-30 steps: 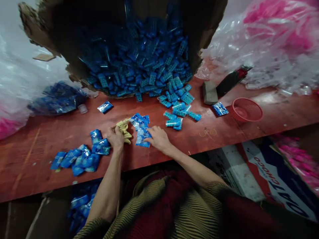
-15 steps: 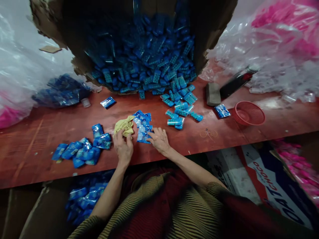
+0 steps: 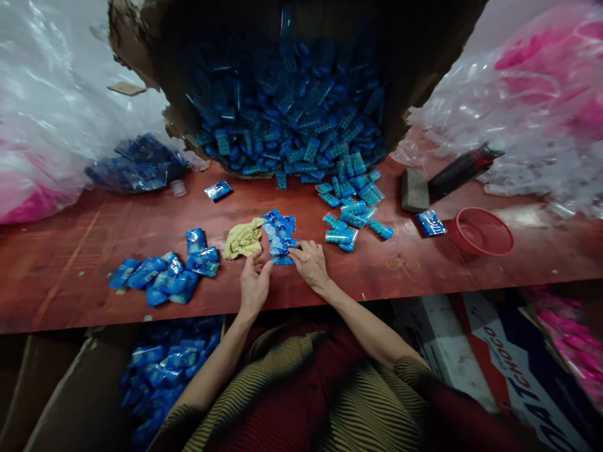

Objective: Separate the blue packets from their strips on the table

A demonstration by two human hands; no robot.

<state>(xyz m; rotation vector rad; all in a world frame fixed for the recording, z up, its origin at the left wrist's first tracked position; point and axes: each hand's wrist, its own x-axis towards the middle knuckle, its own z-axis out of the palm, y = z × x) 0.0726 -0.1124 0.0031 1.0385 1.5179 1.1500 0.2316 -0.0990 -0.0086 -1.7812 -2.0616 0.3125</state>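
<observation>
Flat blue printed packets [image 3: 279, 227] lie overlapping on the red table in front of me. My right hand [image 3: 311, 262] is at their near right edge, with thumb and forefinger closed on a blue packet. Just left of it, my left hand [image 3: 255, 284] is held with fingers apart and nothing in it. A crumpled yellow cloth [image 3: 244, 238] lies just beyond the left fingertips. Several filled blue packets [image 3: 172, 277] are heaped to the left. Small clear tubes with blue caps and blue balls inside [image 3: 351, 210] lie loose to the right.
A torn cardboard box [image 3: 141, 56] full of blue tubes stands at the back. On the right are a grey block [image 3: 415, 189], a dark bottle [image 3: 464, 171], a red plastic basket [image 3: 483, 232] and scissors [image 3: 402, 263]. Clear plastic bags [image 3: 532, 107] flank the box. More blue packets [image 3: 164, 370] sit below the table edge.
My left hand has moved away from the yellow cloth, toward the flat packets. My right fingers have closed at the packets' edge. The whole view has shifted slightly.
</observation>
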